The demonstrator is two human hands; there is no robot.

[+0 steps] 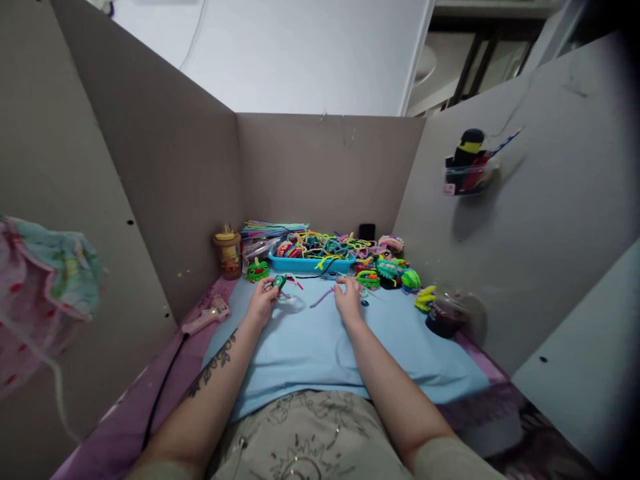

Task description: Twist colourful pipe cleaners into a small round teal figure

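Note:
My left hand [262, 301] is closed around a small dark-green tool [280, 283], which looks like cutters, though its exact kind is unclear. Just below it lies a short purple strip [286, 295], and a pink-and-white piece [296, 283] is beyond it. Between the thumb and fingers of my right hand [349, 301], a purple pipe cleaner [323, 298] is pinched, its free end pointing left. Both hands are over the light-blue cloth [305, 347], apart from each other. A small dark-blue round item [365, 303] rests right of my right hand.
At the back, a blue tray [313, 265] overflows with colourful pipe cleaners. A green frog-like figure [257, 270] and a lidded cup [229, 253] stand left. Pipe-cleaner crafts [387, 269] and a dark container [445, 315] are right. A pink corded tool [206, 319] lies left.

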